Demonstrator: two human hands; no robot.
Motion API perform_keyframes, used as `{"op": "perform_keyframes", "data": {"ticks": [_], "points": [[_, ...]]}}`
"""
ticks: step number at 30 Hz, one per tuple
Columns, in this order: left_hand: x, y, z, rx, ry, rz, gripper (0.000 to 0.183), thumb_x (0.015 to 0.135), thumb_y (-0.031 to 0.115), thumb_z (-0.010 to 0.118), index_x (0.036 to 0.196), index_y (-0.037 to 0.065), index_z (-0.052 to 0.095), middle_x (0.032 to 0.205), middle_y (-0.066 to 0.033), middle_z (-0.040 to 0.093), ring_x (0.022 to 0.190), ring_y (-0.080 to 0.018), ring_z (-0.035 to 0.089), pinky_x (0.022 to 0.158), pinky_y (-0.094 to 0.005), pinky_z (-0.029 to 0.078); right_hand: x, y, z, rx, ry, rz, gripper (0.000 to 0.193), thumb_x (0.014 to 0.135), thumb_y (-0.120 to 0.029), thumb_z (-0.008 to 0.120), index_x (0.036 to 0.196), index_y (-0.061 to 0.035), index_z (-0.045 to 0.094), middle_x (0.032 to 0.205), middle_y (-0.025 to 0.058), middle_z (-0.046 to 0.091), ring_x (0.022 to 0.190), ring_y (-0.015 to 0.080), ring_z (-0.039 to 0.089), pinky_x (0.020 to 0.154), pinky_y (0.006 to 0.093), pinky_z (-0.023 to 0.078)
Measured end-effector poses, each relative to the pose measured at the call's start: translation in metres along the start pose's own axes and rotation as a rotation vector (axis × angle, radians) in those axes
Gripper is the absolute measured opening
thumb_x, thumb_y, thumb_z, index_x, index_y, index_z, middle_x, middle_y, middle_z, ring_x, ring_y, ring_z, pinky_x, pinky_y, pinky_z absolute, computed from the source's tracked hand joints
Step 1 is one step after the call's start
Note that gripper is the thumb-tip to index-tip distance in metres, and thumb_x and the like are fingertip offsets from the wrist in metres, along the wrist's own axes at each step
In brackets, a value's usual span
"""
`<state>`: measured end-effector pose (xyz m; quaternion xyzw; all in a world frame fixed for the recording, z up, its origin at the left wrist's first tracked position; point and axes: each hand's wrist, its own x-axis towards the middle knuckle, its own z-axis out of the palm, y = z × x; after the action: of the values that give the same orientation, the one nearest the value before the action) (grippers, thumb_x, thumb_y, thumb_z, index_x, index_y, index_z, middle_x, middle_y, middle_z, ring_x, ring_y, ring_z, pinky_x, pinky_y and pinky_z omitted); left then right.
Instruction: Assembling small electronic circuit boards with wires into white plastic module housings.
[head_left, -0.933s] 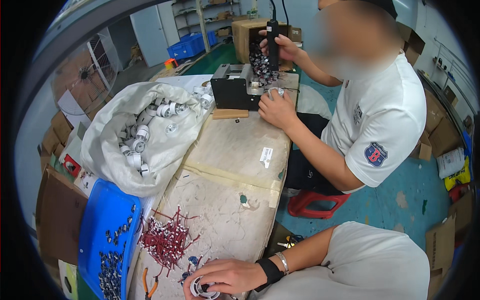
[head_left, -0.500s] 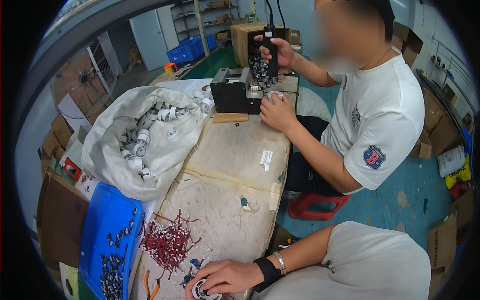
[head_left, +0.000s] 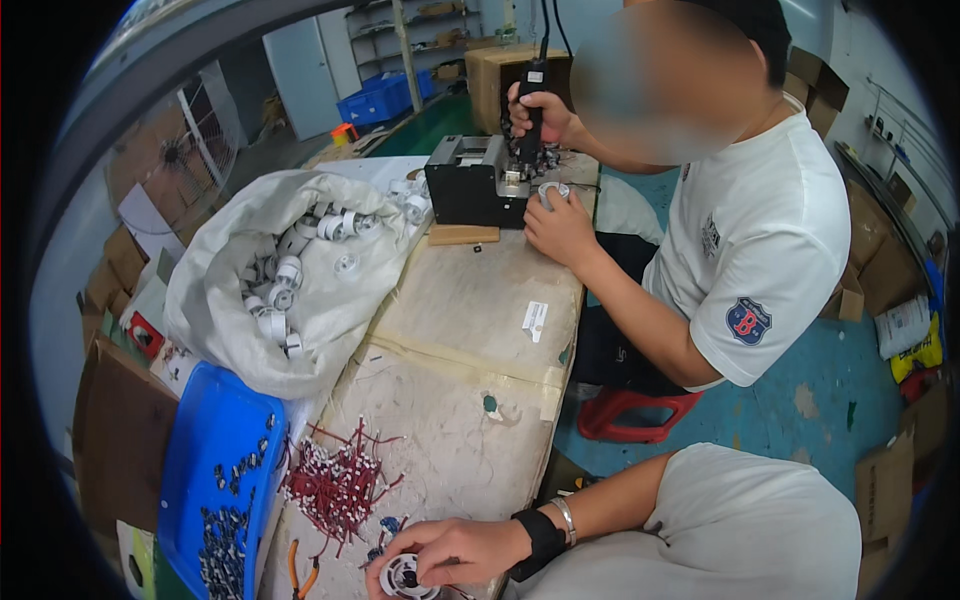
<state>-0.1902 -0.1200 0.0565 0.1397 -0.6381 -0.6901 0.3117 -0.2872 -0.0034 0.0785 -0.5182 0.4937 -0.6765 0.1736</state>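
Note:
At the bottom edge my right hand (head_left: 455, 552), with a black wristband and a bracelet, closes its fingers round a white round plastic housing (head_left: 408, 578). The housing has a ring-shaped rim and dark parts in its middle, and the picture's edge cuts off part of it. Just beyond my fingers lie small blue parts with wires (head_left: 388, 527). A tangled pile of red wires with white connectors (head_left: 338, 487) rests on the table to the upper left of my hand. Orange-handled pliers (head_left: 303, 575) are left of the housing. My left hand is out of the picture.
A blue tray (head_left: 180, 470) holds many small dark parts. Behind it, a white sack (head_left: 225, 270) contains white round housings. A co-worker at the right holds a black electric screwdriver (head_left: 532, 110) over a black fixture (head_left: 475, 185). A red stool (head_left: 635, 415) stands beside the table.
The co-worker's screwdriver has come down toward the fixture and slightly left. My right hand has tipped the white housing a little, so more of its face shows.

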Motion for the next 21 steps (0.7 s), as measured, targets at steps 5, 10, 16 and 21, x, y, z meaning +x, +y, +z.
{"op": "perform_keyframes", "data": {"ticks": [5,10,16,21], "points": [[-0.013,0.011,-0.005,-0.194,0.175,-0.128,0.037,0.084,0.033,0.050,0.103,0.001,0.049,0.092,-0.0109,0.054,0.086,-0.0184,0.054,0.075,-0.0300,0.046,0.012,-0.017,-0.015,-0.040,0.080,0.077,0.006,0.081,-0.008,0.056,0.084,-0.0029,0.059,0.110,0.0163,0.051,0.101,0.0305,0.049,0.087,0.0371,0.038],[0.000,0.022,0.013,-0.389,0.043,-0.163,0.064,0.078,0.053,0.052,0.107,-0.004,0.047,0.099,-0.0096,0.055,0.088,-0.0157,0.056,0.078,-0.0270,0.045,0.010,-0.018,-0.025,-0.093,0.126,0.184,0.011,0.075,-0.009,0.061,0.083,-0.0027,0.058,0.110,0.0148,0.049,0.101,0.0258,0.049,0.086,0.0342,0.038],[-0.003,0.025,0.002,-0.365,0.053,-0.232,0.072,0.073,0.058,0.054,0.110,-0.004,0.044,0.099,-0.0088,0.055,0.091,-0.0148,0.055,0.080,-0.0269,0.044,0.023,-0.001,-0.010,0.064,-0.037,0.190,0.027,0.070,-0.010,0.066,0.092,-0.0048,0.050,0.115,0.0143,0.045,0.108,0.0240,0.044,0.089,0.0331,0.035],[-0.006,0.016,0.003,-0.030,0.018,-0.163,0.052,0.076,0.039,0.062,0.105,-0.001,0.048,0.097,-0.0107,0.057,0.087,-0.0174,0.057,0.075,-0.0292,0.048,0.023,-0.007,-0.013,0.061,-0.107,0.292,0.032,0.068,-0.010,0.068,0.091,-0.0045,0.046,0.116,0.0143,0.045,0.101,0.0204,0.045,0.086,0.0306,0.037]]}}
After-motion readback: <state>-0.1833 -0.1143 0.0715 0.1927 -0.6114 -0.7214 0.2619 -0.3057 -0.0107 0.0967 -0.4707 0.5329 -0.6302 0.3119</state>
